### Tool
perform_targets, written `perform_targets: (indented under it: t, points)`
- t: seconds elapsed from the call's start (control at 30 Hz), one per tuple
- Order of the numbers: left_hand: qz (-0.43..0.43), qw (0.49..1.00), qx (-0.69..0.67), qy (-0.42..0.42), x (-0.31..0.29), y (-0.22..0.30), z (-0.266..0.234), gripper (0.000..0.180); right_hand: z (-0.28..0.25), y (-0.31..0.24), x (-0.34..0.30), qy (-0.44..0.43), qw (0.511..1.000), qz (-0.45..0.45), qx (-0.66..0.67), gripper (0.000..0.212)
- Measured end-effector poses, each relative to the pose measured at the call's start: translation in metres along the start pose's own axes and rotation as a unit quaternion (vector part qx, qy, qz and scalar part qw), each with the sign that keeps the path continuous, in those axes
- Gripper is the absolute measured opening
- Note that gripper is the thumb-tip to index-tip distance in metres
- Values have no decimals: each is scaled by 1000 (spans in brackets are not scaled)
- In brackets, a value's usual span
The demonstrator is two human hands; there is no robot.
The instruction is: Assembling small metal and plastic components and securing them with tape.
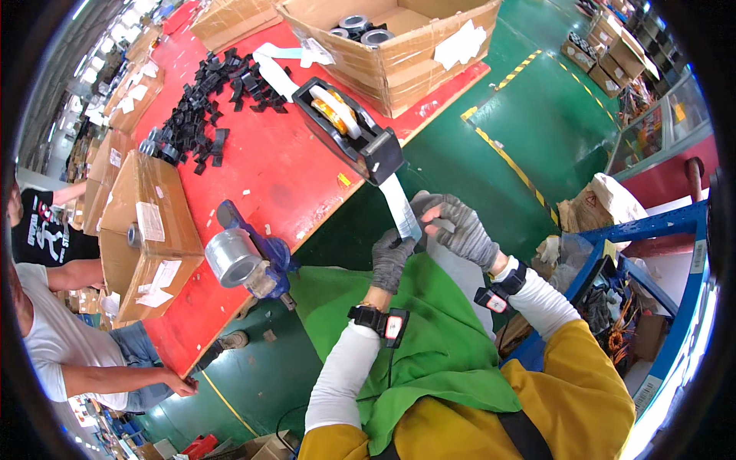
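Note:
My left hand (391, 262), in a grey knit glove, pinches the lower end of a white label strip (395, 201). The strip hangs down from a black tape dispenser (362, 150) with an orange and white roll inside, at the edge of the red table. Close beside the strip's end is my right hand (462, 231), gloved too, with bare fingertips showing. Its fingers are curled together, and whatever they hold is too small to make out. Beneath both hands lies my green apron (429, 322).
A pile of black plastic clips (201, 107) covers part of the red table (264, 172). A blue vise (277, 257) with a grey metal cylinder (232, 258) sits at its near edge. Cardboard boxes (406, 69) hold tape rolls. Two people stand left; a blue rack (652, 224) is right.

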State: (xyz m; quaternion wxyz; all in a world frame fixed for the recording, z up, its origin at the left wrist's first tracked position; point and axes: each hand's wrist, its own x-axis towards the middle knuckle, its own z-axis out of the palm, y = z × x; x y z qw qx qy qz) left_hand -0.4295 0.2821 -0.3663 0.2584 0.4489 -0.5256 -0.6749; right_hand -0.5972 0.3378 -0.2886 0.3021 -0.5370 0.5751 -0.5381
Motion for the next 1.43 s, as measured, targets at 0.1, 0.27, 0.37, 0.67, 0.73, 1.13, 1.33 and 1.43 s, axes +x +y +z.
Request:
perform_targets:
  t: [0.1,0.27,0.37,0.67,0.73,1.13,1.33,1.43]
  points:
    - [7,999,-41,4,-10,-8,-5,16,7,-7,1,-18,980,-138,-145,21]
    - [99,994,27,24,-20,0,1,11,14,-15,-4,7,957,-184,-224,21]
    - [107,993,41,39,-23,7,5,11,13,-15,-8,-19,957,-172,-232,28]
    - [104,993,20,47,-30,22,12,10,16,-19,-11,41,940,-243,-235,19]
    - [103,994,-1,42,-32,24,10,12,18,-17,-12,40,942,-241,-230,19]
    - [-25,871,306,-384,-132,127,-122,48,-20,-33,-38,22,982,-75,-171,19]
    - [138,919,357,-97,-157,277,-237,31,-27,6,-32,44,993,107,0,15]
    - [164,956,224,91,-115,299,-263,40,-14,21,-22,-8,997,63,-33,17]
